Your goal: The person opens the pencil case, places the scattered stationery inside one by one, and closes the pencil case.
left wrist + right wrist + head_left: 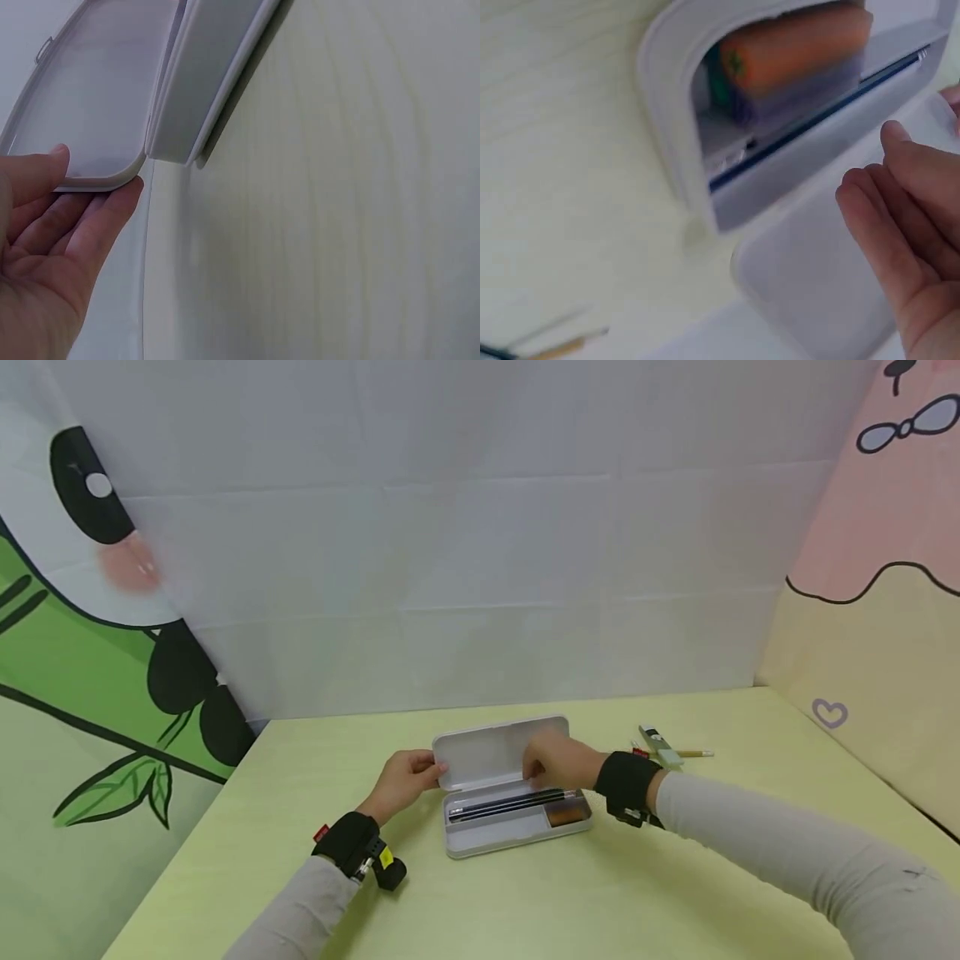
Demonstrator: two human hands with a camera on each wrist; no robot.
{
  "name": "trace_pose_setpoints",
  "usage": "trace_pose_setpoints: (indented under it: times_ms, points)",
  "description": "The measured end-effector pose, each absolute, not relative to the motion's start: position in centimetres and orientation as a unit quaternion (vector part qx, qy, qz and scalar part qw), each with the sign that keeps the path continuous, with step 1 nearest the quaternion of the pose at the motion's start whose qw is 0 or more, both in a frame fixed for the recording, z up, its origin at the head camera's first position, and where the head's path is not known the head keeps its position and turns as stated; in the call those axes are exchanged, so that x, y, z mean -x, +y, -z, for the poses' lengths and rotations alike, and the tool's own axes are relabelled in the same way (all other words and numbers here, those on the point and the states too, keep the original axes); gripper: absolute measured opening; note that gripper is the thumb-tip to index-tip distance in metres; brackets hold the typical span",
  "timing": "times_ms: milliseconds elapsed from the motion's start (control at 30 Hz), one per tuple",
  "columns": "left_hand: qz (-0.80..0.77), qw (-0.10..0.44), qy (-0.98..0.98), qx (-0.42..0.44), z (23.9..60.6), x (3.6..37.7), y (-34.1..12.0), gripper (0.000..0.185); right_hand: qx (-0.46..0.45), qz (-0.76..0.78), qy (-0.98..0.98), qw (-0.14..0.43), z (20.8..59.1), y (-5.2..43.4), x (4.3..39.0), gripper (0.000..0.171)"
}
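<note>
A pale grey pencil case (487,843) stands open on the table, its lid (476,756) tilted up at the back. My left hand (400,783) pinches the lid's left end between thumb and fingers, as the left wrist view also shows. Dark pencils (510,805) lie along the tray. An orange block with a small green mark (795,49) sits in the compartment at the case's right end. My right hand (558,762) is in front of the lid, above the case; in the right wrist view its fingers are loosely bent and hold nothing.
Behind the right wrist, a yellowish pencil (696,753) and a pale green slim box (660,747) lie on the light yellow table (330,760). A white wall sheet (487,543) rises behind the table, with printed panels at both sides.
</note>
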State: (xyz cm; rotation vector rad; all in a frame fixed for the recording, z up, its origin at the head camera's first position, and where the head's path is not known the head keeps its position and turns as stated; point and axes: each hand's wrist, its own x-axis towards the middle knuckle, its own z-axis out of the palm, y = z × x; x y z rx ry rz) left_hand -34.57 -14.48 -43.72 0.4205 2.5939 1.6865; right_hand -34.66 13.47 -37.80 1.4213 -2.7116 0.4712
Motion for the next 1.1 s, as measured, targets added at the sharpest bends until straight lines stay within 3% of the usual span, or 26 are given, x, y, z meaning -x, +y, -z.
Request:
trace_pose_setpoints:
  times_ms: [200, 600, 700, 800, 933, 1000, 1100]
  points:
    - [-0.535, -0.005, 0.835, -0.132, 43.5, 34.7, -14.2, 0.027, -0.441, -0.160, -0.881, 0.052, 35.1, 17.4, 35.7, 0.010]
    - [-0.539, -0.006, 0.833, -0.124, 44.3, 34.9, -14.2, 0.026, -0.367, -0.167, -0.911, 0.081, 33.4, 23.7, 37.3, 0.010]
    - [-0.541, -0.010, 0.832, -0.121, 44.2, 35.0, -14.2, 0.026, -0.347, -0.174, -0.917, 0.090, 35.4, 25.6, 39.5, 0.017]
    - [-0.540, -0.011, 0.833, -0.120, 44.1, 34.9, -14.2, 0.026, -0.341, -0.203, -0.908, 0.136, 40.7, 29.5, 45.2, 0.022]
    - [-0.538, -0.011, 0.834, -0.126, 44.0, 34.6, -14.3, 0.027, -0.294, -0.207, -0.921, 0.151, 46.5, 34.4, 51.6, 0.028]
    - [-0.538, -0.012, 0.833, -0.128, 43.8, 34.5, -14.3, 0.027, -0.236, -0.186, -0.947, 0.110, 45.4, 34.3, 50.7, 0.034]
    - [-0.538, -0.013, 0.833, -0.127, 43.7, 34.3, -14.5, 0.028, -0.165, -0.153, -0.972, 0.063, 41.3, 32.0, 46.2, 0.042]
